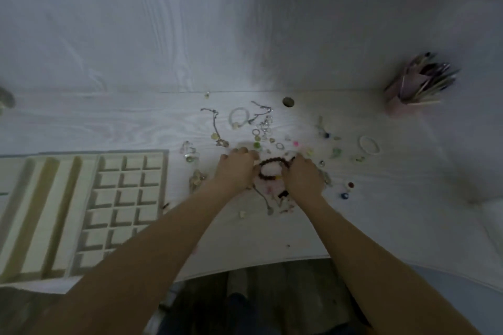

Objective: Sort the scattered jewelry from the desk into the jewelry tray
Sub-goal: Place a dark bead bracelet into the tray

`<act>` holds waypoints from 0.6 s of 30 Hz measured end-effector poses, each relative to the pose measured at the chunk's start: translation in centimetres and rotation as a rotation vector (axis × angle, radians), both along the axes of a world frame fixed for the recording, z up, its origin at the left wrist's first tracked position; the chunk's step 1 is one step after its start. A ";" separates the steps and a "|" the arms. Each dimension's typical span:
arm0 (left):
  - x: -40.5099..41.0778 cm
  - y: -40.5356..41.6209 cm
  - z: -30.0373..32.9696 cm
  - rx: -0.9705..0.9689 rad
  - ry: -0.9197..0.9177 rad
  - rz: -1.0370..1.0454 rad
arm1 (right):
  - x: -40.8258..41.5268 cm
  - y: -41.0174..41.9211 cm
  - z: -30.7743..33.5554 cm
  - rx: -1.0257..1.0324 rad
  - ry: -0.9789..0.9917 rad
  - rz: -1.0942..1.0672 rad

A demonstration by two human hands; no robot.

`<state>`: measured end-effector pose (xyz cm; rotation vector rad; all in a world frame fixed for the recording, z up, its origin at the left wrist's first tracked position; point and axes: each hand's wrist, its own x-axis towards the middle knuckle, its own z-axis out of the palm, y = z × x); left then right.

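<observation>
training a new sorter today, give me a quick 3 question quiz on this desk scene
1. True or false: the jewelry tray already holds several bracelets.
2. Which item lies between the left hand and the right hand? A) the dark beaded bracelet B) the white bangle C) the pen holder
3. On which side of the scattered jewelry does the tray sit, the person's left or right?

Key
1. False: its visible compartments look empty.
2. A, with both hands' fingers curled at the dark beaded bracelet.
3. The left.
</observation>
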<state>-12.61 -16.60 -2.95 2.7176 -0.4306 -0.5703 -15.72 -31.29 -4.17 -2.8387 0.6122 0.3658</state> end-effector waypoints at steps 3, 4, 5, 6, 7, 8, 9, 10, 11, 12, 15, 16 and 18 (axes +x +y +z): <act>0.2 -2.4 -0.9 0.094 -0.014 0.037 | 0.7 -0.8 -0.9 0.017 0.021 -0.017; 0.3 -2.9 -1.1 0.107 0.008 0.062 | 0.9 -0.9 -1.2 0.020 0.022 -0.008; 0.5 -3.2 -1.3 0.111 0.040 0.085 | 1.0 -1.0 -1.5 0.035 0.028 -0.003; 0.6 -3.5 -1.4 0.106 0.069 0.103 | 1.1 -1.1 -1.7 0.060 0.035 -0.006; 0.7 -3.6 -1.4 0.090 0.084 0.114 | 1.1 -1.2 -1.8 0.090 0.038 -0.011; 0.8 -3.7 -1.5 0.054 0.103 0.126 | 1.2 -1.3 -2.0 0.128 0.036 -0.014; 0.9 -3.7 -1.6 -0.016 0.141 0.156 | 1.2 -1.4 -2.1 0.165 0.025 -0.017; 1.0 -3.7 -1.6 -0.100 0.184 0.201 | 1.3 -1.5 -2.2 0.208 -0.004 -0.021; 1.0 -3.6 -1.5 -0.190 0.227 0.250 | 1.3 -1.5 -2.0 0.259 -0.047 -0.028; 0.9 -3.4 -1.1 -0.278 0.260 0.307 | 1.4 -1.6 -1.8 0.330 -0.097 -0.036; 0.7 -2.2 0.2 -0.592 0.338 0.511 | 1.7 -1.3 -0.2 0.649 -0.220 -0.040; 0.6 -1.6 0.9 -0.711 0.371 0.578 | 1.8 -0.8 0.7 0.799 -0.217 -0.074; 0.4 0.0 2.5 -0.898 0.411 0.660 | 1.8 0.6 2.5 1.110 -0.165 -0.165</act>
